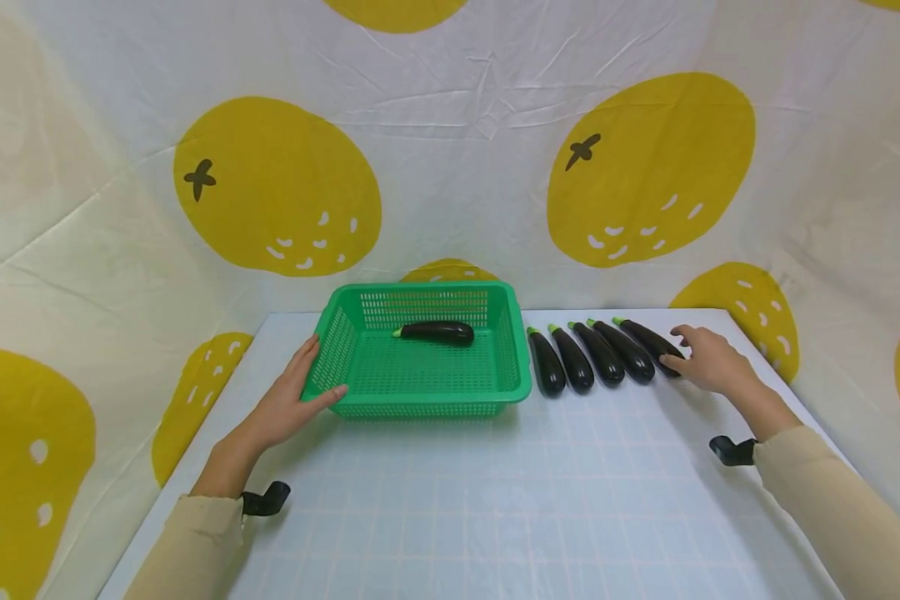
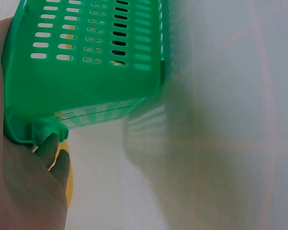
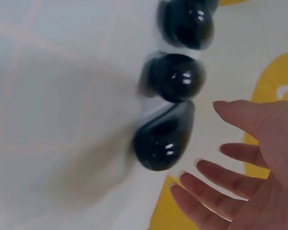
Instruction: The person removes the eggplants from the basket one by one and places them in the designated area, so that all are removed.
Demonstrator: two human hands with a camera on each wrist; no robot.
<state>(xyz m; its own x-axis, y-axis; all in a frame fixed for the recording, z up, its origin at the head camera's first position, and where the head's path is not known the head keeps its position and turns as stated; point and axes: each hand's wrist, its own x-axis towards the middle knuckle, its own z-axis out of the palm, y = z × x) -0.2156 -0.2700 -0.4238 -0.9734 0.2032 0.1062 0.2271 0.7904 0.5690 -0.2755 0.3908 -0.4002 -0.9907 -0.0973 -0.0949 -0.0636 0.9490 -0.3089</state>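
A green perforated plastic basket [image 1: 435,402] stands at the middle back of the table, with one dark eggplant [image 1: 438,332] lying crosswise inside. My left hand [image 1: 285,404] grips its left front corner, the thumb over the front rim and the fingers along the left side. In the left wrist view, fingertips curl under the basket's rim [image 2: 19,129]. To the basket's right, several eggplants lie side by side, green stems toward the back. Over the rightmost eggplant [image 1: 645,340] hovers my right hand [image 1: 708,360], thumb and fingers spread apart. A gap shows between it and that eggplant [image 3: 161,139] in the right wrist view.
The table [image 1: 495,508] wears a pale checked cover. Behind it and at both sides hangs a white cloth [image 1: 465,192] printed with large yellow fruit. The row's leftmost eggplant [image 1: 546,362] lies close beside the basket's right wall.
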